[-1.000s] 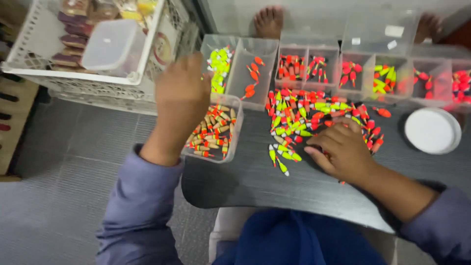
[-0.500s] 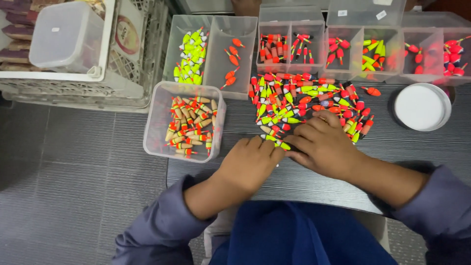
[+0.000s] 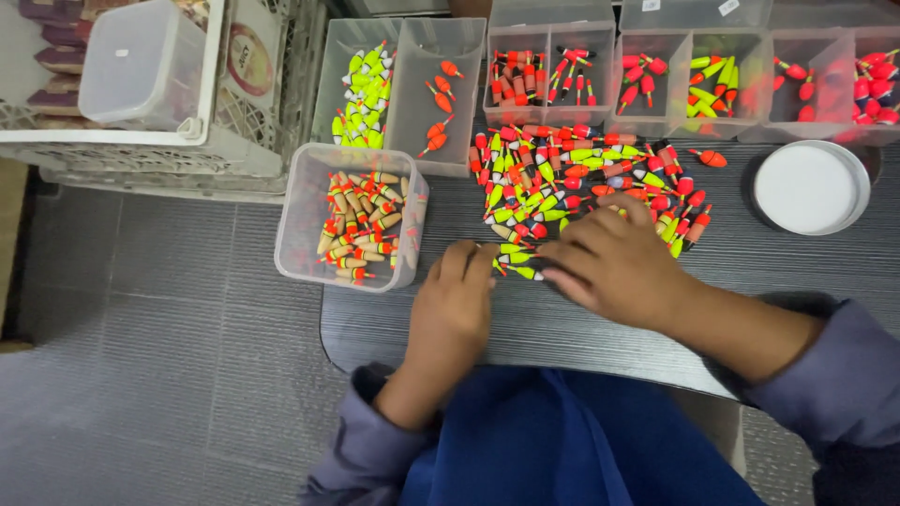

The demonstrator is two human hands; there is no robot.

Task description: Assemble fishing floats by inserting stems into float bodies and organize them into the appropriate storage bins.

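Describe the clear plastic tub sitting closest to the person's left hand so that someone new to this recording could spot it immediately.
Start at the dark wood-grain table and go to its left edge, just left of the left hand. There a clear rounded-corner plastic tub overhangs the grey tiled floor. Unlike the row of clear compartment bins behind it, it stands alone and holds tan-bodied floats with orange tips.

Left hand [image 3: 457,305] has come back from the tub [image 3: 349,217] to the floats [image 3: 581,187]

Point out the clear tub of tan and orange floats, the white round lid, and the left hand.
clear tub [image 3: 298,217], head view, its left wall.
white round lid [image 3: 808,187], head view, its flat centre.
left hand [image 3: 453,309], head view, back of the hand.
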